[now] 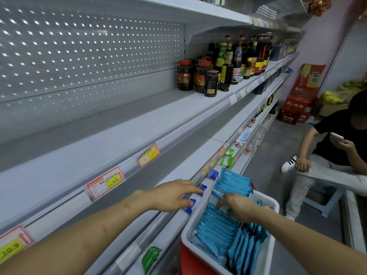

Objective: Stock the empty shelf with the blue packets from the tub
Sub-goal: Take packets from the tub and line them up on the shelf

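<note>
- My right hand (239,208): fingers curled down into the row of blue packets (216,231), gripping a few of them.
- My left hand (171,195): fingers stretched out, holding nothing, tips over two dark blue sachets (191,205) at the shelf edge.
- Tub (275,204): white, just beside the shelving, packed with upright packets.
- Shelf (174,173): bare board under my left wrist; price tags (106,182) on the rail above.
- Beyond, I see bottles (228,64) and a seated person (337,147) holding a phone.
</note>
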The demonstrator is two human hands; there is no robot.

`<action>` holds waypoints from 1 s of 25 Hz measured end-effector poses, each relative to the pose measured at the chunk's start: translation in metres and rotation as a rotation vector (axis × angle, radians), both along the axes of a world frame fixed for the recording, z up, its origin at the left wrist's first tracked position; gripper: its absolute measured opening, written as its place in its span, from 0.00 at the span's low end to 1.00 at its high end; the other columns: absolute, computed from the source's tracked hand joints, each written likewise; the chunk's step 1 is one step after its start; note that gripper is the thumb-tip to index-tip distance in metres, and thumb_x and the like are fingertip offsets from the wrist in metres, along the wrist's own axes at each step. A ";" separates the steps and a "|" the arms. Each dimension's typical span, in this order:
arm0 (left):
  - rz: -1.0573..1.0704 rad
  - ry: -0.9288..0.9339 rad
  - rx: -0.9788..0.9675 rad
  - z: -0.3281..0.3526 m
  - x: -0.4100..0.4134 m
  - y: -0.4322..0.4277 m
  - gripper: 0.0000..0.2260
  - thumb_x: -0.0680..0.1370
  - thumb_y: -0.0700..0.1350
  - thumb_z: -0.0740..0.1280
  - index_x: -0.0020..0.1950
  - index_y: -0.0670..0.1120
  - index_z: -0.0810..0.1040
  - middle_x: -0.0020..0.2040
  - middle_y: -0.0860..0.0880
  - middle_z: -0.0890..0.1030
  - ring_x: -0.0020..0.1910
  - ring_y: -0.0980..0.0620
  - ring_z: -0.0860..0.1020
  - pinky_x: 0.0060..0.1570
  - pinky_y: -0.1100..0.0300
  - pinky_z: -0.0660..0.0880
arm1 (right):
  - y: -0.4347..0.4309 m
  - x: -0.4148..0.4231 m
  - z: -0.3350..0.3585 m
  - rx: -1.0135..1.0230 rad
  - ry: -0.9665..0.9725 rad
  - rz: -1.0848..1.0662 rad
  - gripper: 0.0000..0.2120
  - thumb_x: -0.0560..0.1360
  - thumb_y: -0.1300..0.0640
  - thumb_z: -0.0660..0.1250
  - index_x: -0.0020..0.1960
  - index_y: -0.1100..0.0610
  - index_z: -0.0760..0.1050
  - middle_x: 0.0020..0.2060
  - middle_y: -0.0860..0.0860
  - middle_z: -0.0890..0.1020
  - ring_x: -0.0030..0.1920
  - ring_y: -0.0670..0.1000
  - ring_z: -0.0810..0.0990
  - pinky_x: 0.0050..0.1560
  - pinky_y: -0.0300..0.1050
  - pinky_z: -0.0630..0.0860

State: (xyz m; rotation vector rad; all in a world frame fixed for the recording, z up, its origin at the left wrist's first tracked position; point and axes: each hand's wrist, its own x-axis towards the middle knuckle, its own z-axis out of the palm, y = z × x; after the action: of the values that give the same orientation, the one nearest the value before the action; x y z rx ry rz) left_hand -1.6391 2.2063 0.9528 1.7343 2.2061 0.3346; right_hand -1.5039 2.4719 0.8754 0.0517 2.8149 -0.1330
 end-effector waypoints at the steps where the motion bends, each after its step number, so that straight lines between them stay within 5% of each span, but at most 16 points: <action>1: -0.004 0.000 0.001 -0.001 -0.002 0.001 0.21 0.84 0.53 0.63 0.78 0.58 0.68 0.69 0.55 0.73 0.65 0.57 0.69 0.62 0.63 0.66 | 0.003 0.001 0.003 -0.001 0.005 0.006 0.25 0.75 0.63 0.64 0.68 0.43 0.75 0.62 0.48 0.77 0.63 0.52 0.76 0.61 0.49 0.75; 10: -0.133 -0.009 -0.016 -0.018 0.001 0.082 0.22 0.83 0.49 0.65 0.78 0.56 0.68 0.69 0.52 0.74 0.66 0.54 0.71 0.67 0.60 0.68 | 0.047 0.055 0.062 0.033 0.055 -0.016 0.24 0.74 0.60 0.65 0.67 0.40 0.75 0.59 0.45 0.78 0.60 0.50 0.76 0.59 0.51 0.76; 16: -0.221 0.091 -0.070 -0.044 -0.003 0.147 0.22 0.83 0.50 0.64 0.77 0.55 0.69 0.72 0.52 0.72 0.71 0.50 0.69 0.71 0.50 0.67 | 0.072 0.104 0.082 0.045 0.072 -0.087 0.23 0.76 0.59 0.66 0.67 0.41 0.75 0.59 0.46 0.77 0.60 0.50 0.76 0.58 0.51 0.76; 25: -0.219 0.207 -0.068 -0.076 -0.017 0.170 0.21 0.81 0.54 0.61 0.74 0.62 0.70 0.69 0.56 0.68 0.68 0.53 0.67 0.70 0.48 0.64 | 0.083 0.130 0.091 0.065 0.104 -0.129 0.22 0.78 0.59 0.66 0.68 0.40 0.75 0.58 0.45 0.78 0.58 0.47 0.76 0.53 0.44 0.76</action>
State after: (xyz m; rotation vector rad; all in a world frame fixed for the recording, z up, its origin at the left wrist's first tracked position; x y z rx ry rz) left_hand -1.6558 2.3768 0.8769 2.0277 2.1051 0.0298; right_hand -1.3741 2.5554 0.9667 0.2482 2.9184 -0.0750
